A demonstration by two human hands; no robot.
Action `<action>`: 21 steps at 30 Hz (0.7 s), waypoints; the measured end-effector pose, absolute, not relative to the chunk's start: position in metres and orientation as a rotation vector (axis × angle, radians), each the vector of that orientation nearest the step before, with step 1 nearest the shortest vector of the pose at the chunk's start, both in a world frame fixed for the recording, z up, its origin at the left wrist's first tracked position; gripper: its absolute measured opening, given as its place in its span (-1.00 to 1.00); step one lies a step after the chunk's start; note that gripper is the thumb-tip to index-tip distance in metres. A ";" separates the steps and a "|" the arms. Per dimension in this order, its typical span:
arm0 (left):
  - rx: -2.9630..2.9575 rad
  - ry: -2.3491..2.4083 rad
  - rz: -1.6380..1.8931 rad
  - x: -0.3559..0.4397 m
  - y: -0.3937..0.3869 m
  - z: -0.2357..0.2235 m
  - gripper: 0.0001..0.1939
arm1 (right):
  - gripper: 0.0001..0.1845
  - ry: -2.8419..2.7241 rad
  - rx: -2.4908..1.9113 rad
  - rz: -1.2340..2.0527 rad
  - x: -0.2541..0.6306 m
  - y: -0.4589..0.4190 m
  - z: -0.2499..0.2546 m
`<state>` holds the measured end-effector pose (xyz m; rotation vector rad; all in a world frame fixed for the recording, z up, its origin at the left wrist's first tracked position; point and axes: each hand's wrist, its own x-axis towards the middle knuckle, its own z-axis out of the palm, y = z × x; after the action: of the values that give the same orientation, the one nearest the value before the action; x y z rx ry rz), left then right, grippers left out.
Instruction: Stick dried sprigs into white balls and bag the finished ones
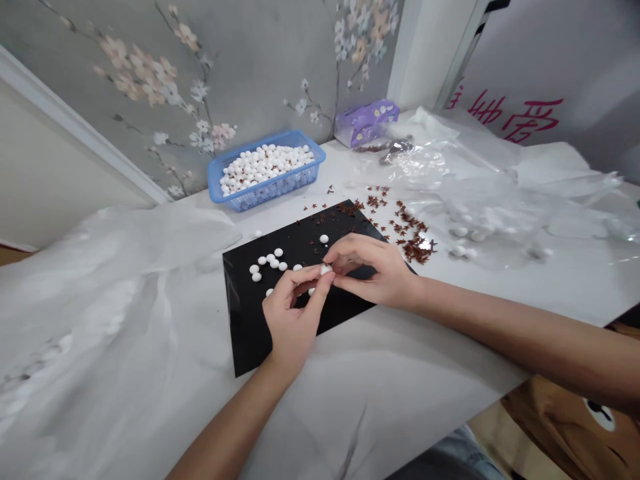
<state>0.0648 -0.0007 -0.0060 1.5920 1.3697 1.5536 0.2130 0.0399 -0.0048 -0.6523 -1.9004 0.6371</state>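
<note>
Between the thumb and forefinger of my left hand (295,310) is a small white ball (326,269). My right hand (377,270) meets it from the right, its fingertips pinched together against the ball; whatever they hold is too small to make out. Both hands are over a black mat (250,327). Several loose white balls (275,263) lie on the mat left of the fingers, and a single white ball (324,239) sits just beyond them. Small brown star-shaped pieces (350,208) are scattered along the mat's far edge.
A blue plastic basket (270,190) full of white balls stands against the flowered wall. More brown star-shaped pieces (413,233) are heaped right of the mat. Clear plastic bags (500,200) cover the table's right side, near a purple packet (367,121). White plastic sheeting (125,280) lies left.
</note>
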 end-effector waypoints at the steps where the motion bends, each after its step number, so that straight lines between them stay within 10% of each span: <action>1: 1.593 1.378 1.550 0.065 -0.001 -0.006 -0.93 | -0.87 -1.902 -0.655 0.633 0.213 0.040 -0.005; 21: 1.555 1.356 1.554 0.065 0.000 -0.006 -0.94 | -0.87 -1.904 -0.636 0.583 0.212 0.039 -0.007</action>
<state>0.0651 0.0001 -0.0064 1.5551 1.3558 1.5542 0.2121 0.0391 -0.0066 -0.6357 -1.9040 0.5834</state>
